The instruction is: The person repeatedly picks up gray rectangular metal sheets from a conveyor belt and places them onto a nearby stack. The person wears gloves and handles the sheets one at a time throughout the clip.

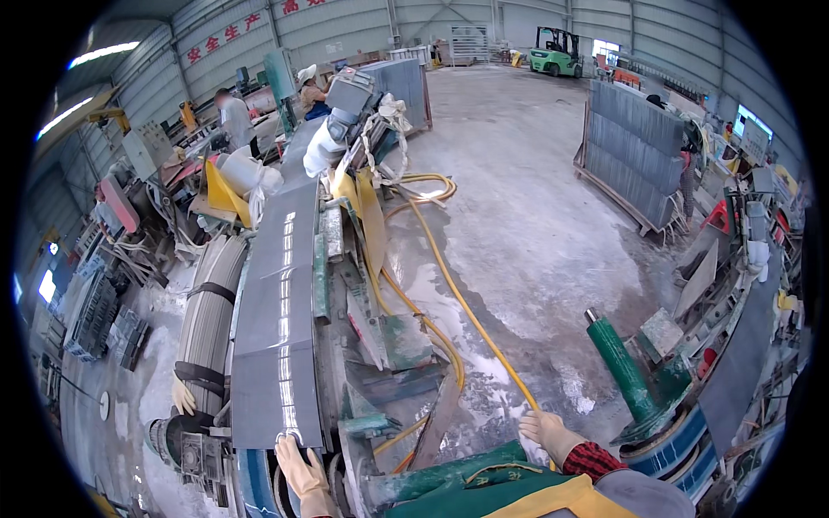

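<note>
My left hand, in a pale cream glove, lies at the near end of a long grey stone slab. Its fingers are stretched forward, fingertips at the slab's edge. The slabs form a strip on a conveyor, with bright light reflected along the middle. Out to the right, my right hand wears a similar glove below a red checked cuff. Its fingers are curled and the palm is hidden. A yellow hose runs up to this hand and reappears below it; whether the hand grips it is unclear. Blue-edged rollers sit beside my left hand.
A green steel post rises at the right. Left of the conveyor are a ribbed roll and a loose glove. Stacked grey slabs stand at the far right, and a green forklift at the back. Two people work at the far left.
</note>
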